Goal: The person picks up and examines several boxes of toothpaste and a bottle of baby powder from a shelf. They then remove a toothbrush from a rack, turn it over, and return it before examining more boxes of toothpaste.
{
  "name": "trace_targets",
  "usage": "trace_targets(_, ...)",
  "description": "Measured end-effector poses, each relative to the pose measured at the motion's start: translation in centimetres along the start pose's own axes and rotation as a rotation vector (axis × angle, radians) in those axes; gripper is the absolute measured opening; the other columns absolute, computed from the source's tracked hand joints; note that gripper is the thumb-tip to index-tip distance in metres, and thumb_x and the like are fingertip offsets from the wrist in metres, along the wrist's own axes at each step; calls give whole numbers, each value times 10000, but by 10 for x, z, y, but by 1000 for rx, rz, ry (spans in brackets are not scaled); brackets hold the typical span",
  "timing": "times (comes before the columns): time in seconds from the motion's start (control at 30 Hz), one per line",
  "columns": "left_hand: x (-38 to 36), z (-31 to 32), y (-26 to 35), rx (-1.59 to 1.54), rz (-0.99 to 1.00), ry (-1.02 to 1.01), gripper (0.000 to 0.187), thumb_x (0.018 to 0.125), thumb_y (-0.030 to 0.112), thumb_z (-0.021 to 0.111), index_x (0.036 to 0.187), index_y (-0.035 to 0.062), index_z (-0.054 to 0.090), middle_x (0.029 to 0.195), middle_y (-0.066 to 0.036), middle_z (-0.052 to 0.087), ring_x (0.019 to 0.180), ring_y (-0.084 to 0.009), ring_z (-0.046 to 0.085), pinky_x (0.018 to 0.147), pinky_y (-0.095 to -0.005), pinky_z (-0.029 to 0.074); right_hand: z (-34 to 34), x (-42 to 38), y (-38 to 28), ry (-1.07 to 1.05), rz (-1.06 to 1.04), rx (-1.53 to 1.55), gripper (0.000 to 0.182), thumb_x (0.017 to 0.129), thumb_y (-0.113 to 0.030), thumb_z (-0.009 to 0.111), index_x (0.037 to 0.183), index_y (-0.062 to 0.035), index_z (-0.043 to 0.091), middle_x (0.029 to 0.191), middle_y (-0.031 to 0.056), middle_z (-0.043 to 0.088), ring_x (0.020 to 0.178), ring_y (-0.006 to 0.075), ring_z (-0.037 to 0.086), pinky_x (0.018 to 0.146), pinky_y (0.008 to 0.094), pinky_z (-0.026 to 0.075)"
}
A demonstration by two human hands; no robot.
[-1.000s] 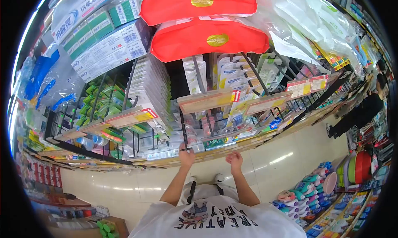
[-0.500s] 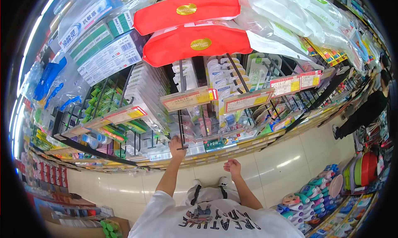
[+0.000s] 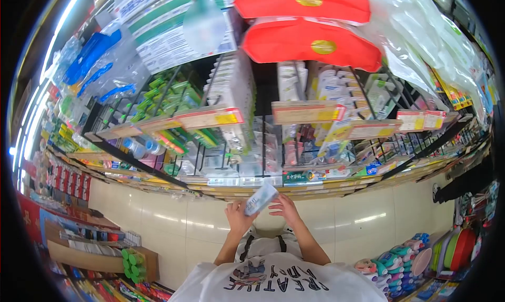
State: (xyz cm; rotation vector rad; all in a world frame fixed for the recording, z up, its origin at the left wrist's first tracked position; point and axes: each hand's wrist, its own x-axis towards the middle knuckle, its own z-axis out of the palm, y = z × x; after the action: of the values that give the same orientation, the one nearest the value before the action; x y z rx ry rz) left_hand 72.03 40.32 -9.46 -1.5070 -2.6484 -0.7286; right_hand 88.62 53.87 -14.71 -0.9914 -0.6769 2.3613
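Note:
My left hand grips the lower left end of a small pale blue and white package, held tilted in front of the shelf's lower edge. Beside the package's upper right end is my right hand, its fingers apart and partly curled; whether a fingertip touches the package is hard to tell. The print on the package is blurred. Just beyond it, a green box lies on the low shelf.
Hanging packs fill the rack, with price label strips in front. Red packages lie on top. Bottles stand at lower right, green-lidded containers at lower left. A person in dark clothes is at far right.
My left hand has come back from the rack and now holds the package. My right hand has moved up beside it. The view has shifted, so the rack appears further right.

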Motion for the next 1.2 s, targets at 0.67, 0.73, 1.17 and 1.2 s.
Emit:
trace_targets(0.67, -101, -166, -238, -513, -345, 345, 1142, 528, 234, 964, 1452, -21, 343, 1413, -226, 369, 1285, -393, 433, 1069, -449, 406, 239, -5, 178, -89, -12, -240, 252, 909, -189, 664, 1086, -15, 620, 943, 122, 710, 753, 219, 718, 627, 341, 616)
trace_targets(0.73, -115, -176, -271, -544, -413, 391, 1148, 529, 224, 965, 1452, -33, 332, 1414, -235, 359, 1298, -396, 418, 1073, -446, 397, 273, -6, 204, -102, -6, -264, 283, 929, -215, 632, 1145, -32, 613, 966, 110, 710, 776, 215, 710, 644, 342, 606)
trace_targets(1.17, -141, -222, -418, -1121, -738, 840, 822, 723, -77, 814, 1414, -74, 369, 1314, -176, 530, 1190, -254, 580, 1035, -361, 484, 447, 44, 296, -327, 169, -406, 296, 931, -183, 630, 1182, -38, 565, 1056, 122, 687, 850, 244, 711, 692, 361, 607)
trace_targets(1.2, -138, -224, -431, -1099, -739, 839, 822, 723, -77, 814, 1414, -74, 369, 1314, -176, 530, 1190, -254, 580, 1035, -361, 484, 459, 51, 301, -362, 180, -431, 309, 933, -169, 627, 1197, -27, 551, 1066, 129, 681, 857, 249, 711, 695, 369, 612)
